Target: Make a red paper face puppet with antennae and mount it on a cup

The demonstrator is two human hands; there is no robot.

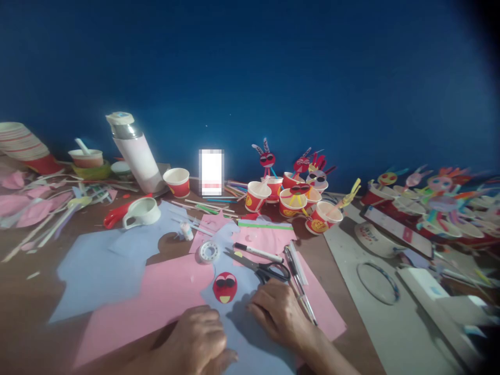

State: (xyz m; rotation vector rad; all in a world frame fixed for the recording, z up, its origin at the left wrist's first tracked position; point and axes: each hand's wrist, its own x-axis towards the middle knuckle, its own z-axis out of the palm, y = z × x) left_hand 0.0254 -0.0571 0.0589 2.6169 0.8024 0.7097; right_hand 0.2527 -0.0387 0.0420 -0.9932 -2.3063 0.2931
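Observation:
A round red paper face with dark glasses and a yellow mouth lies on blue paper between my hands. My left hand rests below and left of it, fingers curled in, with nothing visible in them. My right hand is to its right, its fingers bent and closed, and I see no object in them. Just beyond it lie black-handled scissors, nearest to its knuckles. A black marker, a pen and a white tape roll are spread around on pink paper.
Red paper cups with decorated straw figures stand at the back right. A white flask, a paper cup and a light cup are at the back left. A phone leans on a bowl at right.

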